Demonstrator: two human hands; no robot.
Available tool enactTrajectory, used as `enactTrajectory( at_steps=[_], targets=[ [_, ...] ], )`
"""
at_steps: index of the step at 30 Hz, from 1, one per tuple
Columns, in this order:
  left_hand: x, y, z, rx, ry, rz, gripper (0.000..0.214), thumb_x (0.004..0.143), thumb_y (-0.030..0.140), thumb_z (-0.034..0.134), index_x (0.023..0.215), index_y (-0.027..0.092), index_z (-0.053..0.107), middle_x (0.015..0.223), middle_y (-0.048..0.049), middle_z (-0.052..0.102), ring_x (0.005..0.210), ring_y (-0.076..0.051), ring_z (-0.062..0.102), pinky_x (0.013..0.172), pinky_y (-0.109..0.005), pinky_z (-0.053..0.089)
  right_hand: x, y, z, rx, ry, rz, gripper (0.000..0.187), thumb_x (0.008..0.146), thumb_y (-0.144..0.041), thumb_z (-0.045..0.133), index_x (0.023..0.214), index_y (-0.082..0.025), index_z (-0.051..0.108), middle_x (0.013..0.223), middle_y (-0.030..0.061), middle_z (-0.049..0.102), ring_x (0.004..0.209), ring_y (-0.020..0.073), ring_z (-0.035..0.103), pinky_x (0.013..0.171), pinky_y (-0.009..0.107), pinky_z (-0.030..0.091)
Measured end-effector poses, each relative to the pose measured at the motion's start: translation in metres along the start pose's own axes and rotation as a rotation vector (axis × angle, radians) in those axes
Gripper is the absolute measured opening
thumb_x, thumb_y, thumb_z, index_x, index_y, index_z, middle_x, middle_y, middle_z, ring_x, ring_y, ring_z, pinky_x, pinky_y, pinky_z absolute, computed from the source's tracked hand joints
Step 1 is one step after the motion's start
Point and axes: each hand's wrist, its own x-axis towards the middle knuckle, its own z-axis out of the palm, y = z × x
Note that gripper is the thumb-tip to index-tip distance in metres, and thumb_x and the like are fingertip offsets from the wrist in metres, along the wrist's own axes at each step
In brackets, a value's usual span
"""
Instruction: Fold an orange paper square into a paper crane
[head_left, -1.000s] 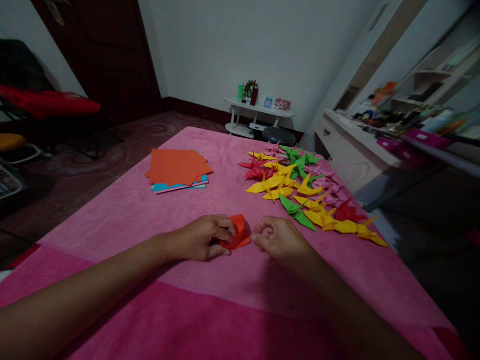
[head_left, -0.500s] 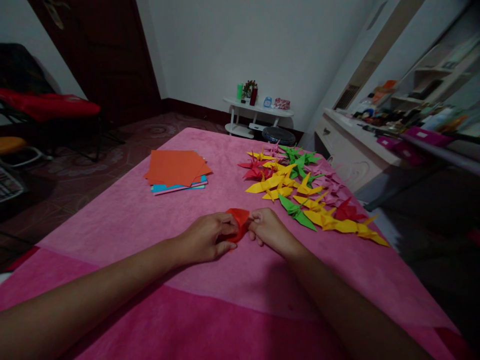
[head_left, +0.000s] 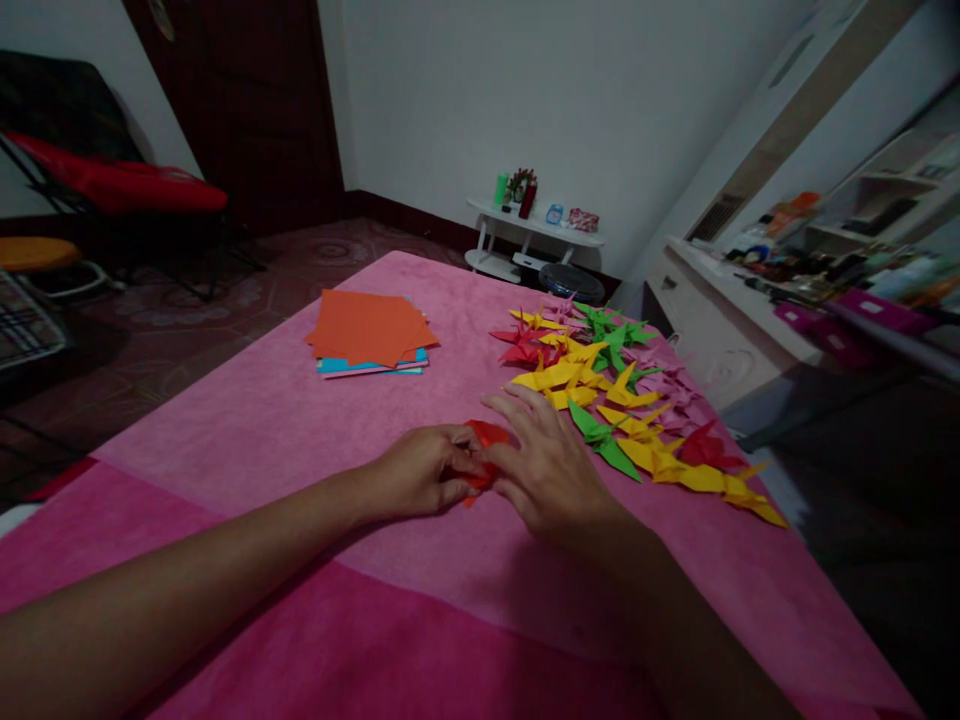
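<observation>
Folded paper: orange-red, it is resting between the two hands at the centre of the dial; fingers are hiding most of its shape.
Left hand: at 9 o'clock, its thumb and fingers are clamping the paper's near-left part.
Right hand: at 3 o'clock, its thumb and forefinger are meeting the paper's right side, the other fingers standing raised and spread; whether these two are gripping or only touching, I cannot tell.
Both hands: they are working close together, with the paper between them.
Pink cloth: it is covering the table under both forearms, a darker band running along the near side.
Green crane: just beyond the right hand, between 2 and 3 o'clock, it is lying with pointed wings outstretched.
Crane flock: yellow, green, red and pink folded birds are crowding the cloth around 2 o'clock.
Sheet stack: between 10 and 11 o'clock, orange sheets are lying askew over blue and pink ones.
White side table: past 12 o'clock, it is bearing a green container, a plant and a patterned box.
Dresser: towards 2 o'clock, it is holding cluttered bottles.
Red chair: it is standing near 10 o'clock.
Dark door: it is filling 11 o'clock.
</observation>
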Motion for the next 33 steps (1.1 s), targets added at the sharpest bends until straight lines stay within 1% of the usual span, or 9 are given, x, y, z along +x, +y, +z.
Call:
enactTrajectory(
  at_steps=[2, 5, 11, 16, 19, 22, 26, 31, 33],
  targets=[
    [0.0, -0.001, 0.0, -0.011, -0.008, 0.007, 0.019, 0.085, 0.018, 0.055, 0.091, 0.02, 0.073, 0.095, -0.0055, 0.064, 0.086, -0.016, 0.059, 0.077, -0.026, 0.046, 0.001, 0.003, 0.004, -0.021, -0.056, 0.02, 0.022, 0.078, -0.019, 0.066, 0.1, -0.022, 0.068, 0.147, 0.0089, 0.037, 0.139, 0.033, 0.02, 0.109, 0.054, 0.025],
    [0.002, -0.002, -0.002, -0.02, -0.022, 0.008, 0.018, 0.085, 0.017, 0.056, 0.089, 0.02, 0.073, 0.094, -0.0052, 0.064, 0.086, -0.015, 0.059, 0.077, -0.025, 0.045, 0.002, 0.007, 0.006, -0.028, -0.099, 0.044, 0.014, 0.078, -0.022, 0.068, 0.092, -0.024, 0.071, 0.148, 0.007, 0.037, 0.139, 0.0329, 0.02, 0.109, 0.055, 0.024],
    [0.007, -0.005, -0.003, -0.012, -0.051, -0.017, 0.018, 0.085, 0.018, 0.057, 0.094, 0.021, 0.073, 0.096, -0.0042, 0.065, 0.085, -0.015, 0.06, 0.074, -0.024, 0.044, 0.008, 0.01, 0.002, -0.029, -0.176, 0.064, 0.017, 0.078, -0.021, 0.068, 0.093, -0.026, 0.074, 0.144, 0.0064, 0.043, 0.135, 0.0315, 0.03, 0.109, 0.053, 0.025],
    [0.007, -0.002, -0.005, 0.018, -0.063, -0.036, 0.014, 0.085, 0.022, 0.06, 0.088, 0.02, 0.073, 0.094, -0.0041, 0.065, 0.083, -0.015, 0.06, 0.073, -0.023, 0.044, 0.016, 0.011, 0.001, -0.036, -0.212, 0.029, 0.018, 0.08, -0.016, 0.064, 0.09, -0.027, 0.076, 0.139, 0.0057, 0.05, 0.132, 0.0291, 0.036, 0.108, 0.05, 0.026],
    [0.006, 0.0, -0.004, 0.033, -0.045, -0.04, 0.015, 0.085, 0.028, 0.061, 0.087, 0.019, 0.073, 0.095, -0.0038, 0.065, 0.084, -0.015, 0.06, 0.074, -0.024, 0.044, 0.02, 0.014, -0.002, -0.039, -0.213, 0.025, 0.014, 0.079, -0.018, 0.067, 0.085, -0.027, 0.076, 0.136, 0.0052, 0.053, 0.13, 0.0296, 0.038, 0.108, 0.051, 0.025],
    [0.005, -0.001, -0.001, 0.04, -0.019, -0.056, 0.018, 0.086, 0.029, 0.06, 0.081, 0.018, 0.072, 0.09, -0.003, 0.064, 0.081, -0.014, 0.06, 0.072, -0.023, 0.043, 0.021, 0.015, -0.009, -0.027, -0.228, 0.055, 0.006, 0.076, -0.022, 0.071, 0.079, -0.025, 0.076, 0.132, 0.0058, 0.056, 0.125, 0.0294, 0.042, 0.106, 0.05, 0.028],
    [0.003, -0.004, 0.005, 0.035, 0.035, -0.1, 0.02, 0.086, 0.028, 0.059, 0.074, 0.017, 0.07, 0.086, -0.0026, 0.064, 0.078, -0.013, 0.059, 0.071, -0.023, 0.043, 0.018, 0.016, -0.015, 0.011, -0.252, 0.109, 0.007, 0.078, -0.023, 0.07, 0.082, -0.025, 0.076, 0.127, 0.0062, 0.059, 0.12, 0.0275, 0.047, 0.101, 0.046, 0.032],
    [0.001, -0.002, 0.005, -0.005, 0.026, -0.129, 0.016, 0.086, 0.027, 0.059, 0.08, 0.019, 0.072, 0.092, -0.0017, 0.064, 0.082, -0.013, 0.059, 0.071, -0.022, 0.042, 0.013, 0.013, -0.008, 0.068, -0.267, 0.148, 0.014, 0.077, -0.024, 0.071, 0.089, -0.029, 0.076, 0.139, 0.0056, 0.049, 0.126, 0.0273, 0.042, 0.103, 0.045, 0.029],
    [0.001, 0.001, 0.004, -0.008, 0.015, -0.136, 0.017, 0.087, 0.026, 0.058, 0.079, 0.018, 0.071, 0.092, -0.0019, 0.063, 0.082, -0.013, 0.059, 0.071, -0.022, 0.042, 0.013, 0.011, -0.005, 0.072, -0.288, 0.153, 0.012, 0.077, -0.025, 0.071, 0.088, -0.029, 0.076, 0.138, 0.0055, 0.05, 0.126, 0.0279, 0.041, 0.104, 0.045, 0.028]
  ],
)
